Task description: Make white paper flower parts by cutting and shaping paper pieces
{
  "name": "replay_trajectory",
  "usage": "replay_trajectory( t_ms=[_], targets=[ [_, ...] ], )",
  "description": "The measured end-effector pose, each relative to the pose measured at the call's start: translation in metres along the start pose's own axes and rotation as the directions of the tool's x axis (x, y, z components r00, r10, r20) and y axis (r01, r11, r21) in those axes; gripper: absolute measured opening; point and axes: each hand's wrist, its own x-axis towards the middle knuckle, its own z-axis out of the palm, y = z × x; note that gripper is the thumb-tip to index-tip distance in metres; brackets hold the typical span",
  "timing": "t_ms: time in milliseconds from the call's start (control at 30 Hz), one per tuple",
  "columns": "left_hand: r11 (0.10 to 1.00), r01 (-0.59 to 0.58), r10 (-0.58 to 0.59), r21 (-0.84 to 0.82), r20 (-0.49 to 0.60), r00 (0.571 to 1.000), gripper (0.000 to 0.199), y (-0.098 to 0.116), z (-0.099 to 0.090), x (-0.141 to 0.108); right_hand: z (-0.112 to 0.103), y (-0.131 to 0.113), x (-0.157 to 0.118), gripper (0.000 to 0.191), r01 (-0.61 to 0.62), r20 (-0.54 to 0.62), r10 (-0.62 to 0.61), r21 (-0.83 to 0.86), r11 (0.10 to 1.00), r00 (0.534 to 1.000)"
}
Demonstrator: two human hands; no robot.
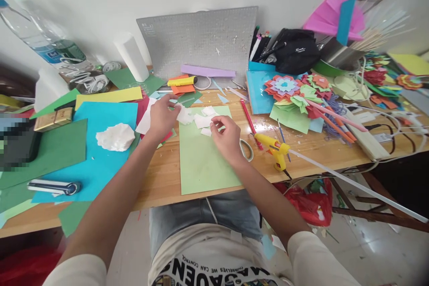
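Note:
A light green sheet of paper lies flat on the desk in front of me, with several white paper scraps on its far part. My right hand pinches the edge of a small white paper piece between thumb and fingers. At the sheet's far left corner, the curled fingers of my left hand close at the edge of a torn white paper piece. Another white paper lies partly under that hand. Farther left, a crumpled white paper rests on a blue sheet.
Right of the green sheet are scissors, a red stick and a yellow glue gun with a long glue stick. Paper flowers lie beyond. A stapler is at left; a grey cutting mat leans on the wall.

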Motion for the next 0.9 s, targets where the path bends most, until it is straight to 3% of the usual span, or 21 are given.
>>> replay_trajectory(
  t_ms=[67,167,300,367,433,533,600,700,767,900],
  targets=[
    [0.999,-0.016,0.015,0.039,0.018,1.0,0.027,-0.007,0.0,0.007,0.001,0.002,-0.001,0.012,0.073,0.078,-0.057,-0.22,0.973,0.995],
    [0.979,-0.151,0.15,0.136,0.018,0.989,0.026,-0.012,0.002,0.008,0.003,0.004,-0.004,0.013,0.157,0.212,-0.06,-0.476,0.865,0.975],
    [0.877,-0.299,0.319,0.376,0.01,0.948,0.035,0.001,0.001,-0.002,0.003,0.003,-0.006,0.018,0.234,0.308,-0.06,-0.566,0.79,0.949],
    [0.85,-0.326,0.351,0.415,0.017,0.936,0.035,0.012,0.002,-0.009,0.002,0.001,-0.006,0.018,0.242,0.296,-0.097,-0.506,0.828,0.95],
    [0.881,-0.319,0.324,0.35,0.047,0.945,0.032,0.022,0.006,-0.018,0.002,0.0,-0.005,0.018,0.208,0.23,-0.132,-0.348,0.914,0.964],
    [0.987,-0.13,0.113,0.096,0.166,0.98,0.025,0.028,0.017,-0.036,0.003,0.0,-0.002,0.017,0.08,0.102,-0.084,0.036,0.996,0.991],
    [0.994,0.051,-0.022,-0.093,0.285,0.958,0.025,0.028,0.025,-0.05,0.004,0.002,0.0,0.019,-0.021,0.082,0.001,0.252,0.968,0.997],
    [0.903,0.29,-0.147,-0.316,0.408,0.901,0.038,0.026,0.032,-0.065,0.005,0.004,0.001,0.025,-0.171,0.14,0.122,0.422,0.89,0.983],
    [0.848,0.362,-0.178,-0.386,0.436,0.882,0.042,0.025,0.033,-0.071,0.005,0.004,0.001,0.027,-0.225,0.167,0.164,0.47,0.854,0.972],
    [0.821,0.389,-0.205,-0.418,0.42,0.884,0.039,0.022,0.031,-0.072,0.004,-0.001,0.002,0.028,-0.282,0.191,0.213,0.511,0.812,0.958]
  ],
)
